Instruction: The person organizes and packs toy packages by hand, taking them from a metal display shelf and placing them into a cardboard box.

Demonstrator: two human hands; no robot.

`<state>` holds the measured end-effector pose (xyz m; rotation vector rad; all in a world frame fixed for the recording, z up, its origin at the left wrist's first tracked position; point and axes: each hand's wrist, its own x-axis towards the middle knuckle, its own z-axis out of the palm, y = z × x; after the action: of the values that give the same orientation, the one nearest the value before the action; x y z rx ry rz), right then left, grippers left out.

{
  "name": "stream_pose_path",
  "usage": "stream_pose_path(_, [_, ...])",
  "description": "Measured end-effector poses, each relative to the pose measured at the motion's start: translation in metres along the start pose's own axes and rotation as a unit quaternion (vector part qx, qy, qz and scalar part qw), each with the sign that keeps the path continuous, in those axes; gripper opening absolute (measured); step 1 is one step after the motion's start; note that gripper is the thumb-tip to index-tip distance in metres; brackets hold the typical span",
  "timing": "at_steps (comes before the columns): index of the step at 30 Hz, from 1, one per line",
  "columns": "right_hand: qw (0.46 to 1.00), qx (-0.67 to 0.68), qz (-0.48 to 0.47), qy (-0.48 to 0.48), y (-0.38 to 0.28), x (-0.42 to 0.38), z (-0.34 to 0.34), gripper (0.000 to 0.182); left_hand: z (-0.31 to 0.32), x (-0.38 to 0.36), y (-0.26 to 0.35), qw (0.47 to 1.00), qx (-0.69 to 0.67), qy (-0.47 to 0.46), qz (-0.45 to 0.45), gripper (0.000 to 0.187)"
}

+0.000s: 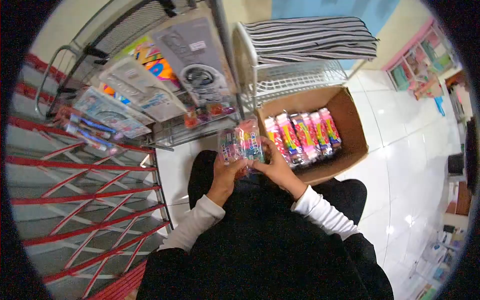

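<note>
A clear plastic pack with pink and greenish contents and colourful lettering is held up over my lap. My left hand is closed around its lower left side. On the other side, my right hand grips the lower right edge, and the two thumbs meet at the front of the pack. Just beyond my right hand stands an open cardboard box. Several pink packets with rainbow-coloured labels lie side by side in it.
At the left, a metal rack holds carded toys and small bagged items. A red folding gate runs below it. Behind the box is a white shelf topped with striped cloth. White tiled floor extends right.
</note>
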<state>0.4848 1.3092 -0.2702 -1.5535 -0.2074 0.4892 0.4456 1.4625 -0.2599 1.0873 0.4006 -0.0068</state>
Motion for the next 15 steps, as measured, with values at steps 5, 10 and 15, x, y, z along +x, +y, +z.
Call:
stream_pose_path(5, [0.987,0.106,0.096,0.081,-0.029,-0.023,-0.056,0.076,0.031,-0.009,0.009,0.988,0.120,-0.099,-0.005,0.028])
stream_pose_path(10, [0.991,-0.131,0.003,-0.025,-0.030,-0.013,-0.168,0.061,0.003,-0.013,-0.004,0.989,0.122,-0.089,-0.003,0.040])
stream_pose_path(15, [0.859,-0.404,0.003,-0.314,0.052,0.008,-0.183,0.050,-0.026,-0.019,-0.009,0.980,0.193,-0.034,-0.033,0.049])
